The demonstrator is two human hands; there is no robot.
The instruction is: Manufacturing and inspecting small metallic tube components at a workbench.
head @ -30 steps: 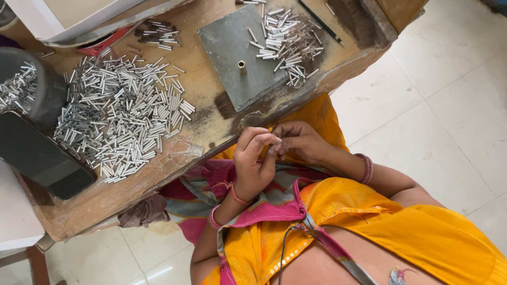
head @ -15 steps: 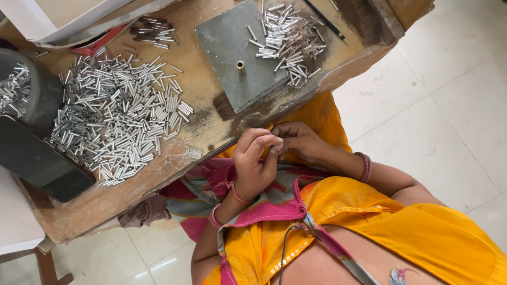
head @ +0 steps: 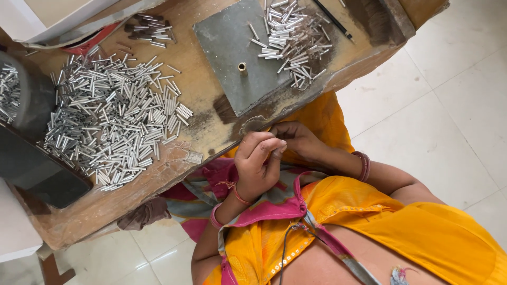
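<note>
Both hands meet just below the bench edge (head: pixel 211 142). The left hand (head: pixel 259 169) is curled, fingertips pinched; the right hand (head: pixel 298 142) is cupped against it. What they grip cannot be made out. Keep both hands together and close to the bench. A large heap of thin, shiny metal tubes (head: pixel 113 121) lies on the worn wooden top; a smaller heap (head: pixel 290 39) rests on the flat grey plate (head: pixel 222 58) beside a short brass pin (head: pixel 242 67)

Silver tubes (head: pixel 113 124) on brown worktable (head: pixel 211 113); grey plate (head: pixel 232 53); yellow-and-pink clothing (head: pixel 338 232).
</note>
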